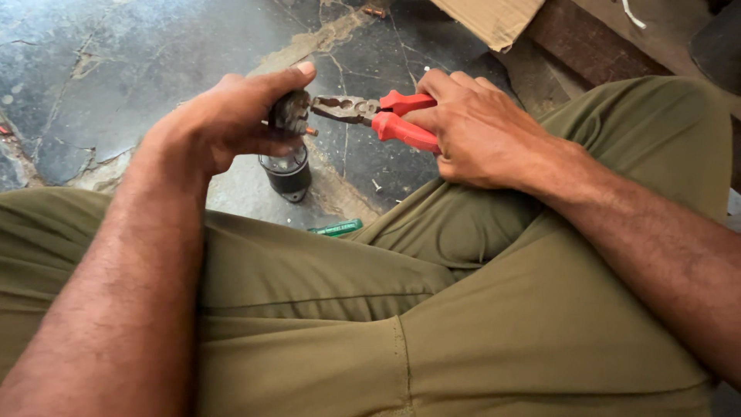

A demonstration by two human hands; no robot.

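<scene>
My left hand (228,120) is wrapped around a dark cylindrical metal part (287,166), its lower end sticking out below my fingers. My right hand (471,127) grips the red handles of a pair of pliers (378,116). The grey jaws of the pliers point left and meet a small copper-coloured stud at the top of the part, just under my left thumb. Both hands hover above my knees, over the floor.
I am sitting in olive-green trousers (432,309). A cracked dark stone floor (116,69) lies below. A green pen-like tool (337,228) rests on the floor between my legs. A piece of cardboard (494,19) and a wooden plank (587,46) lie at the top right.
</scene>
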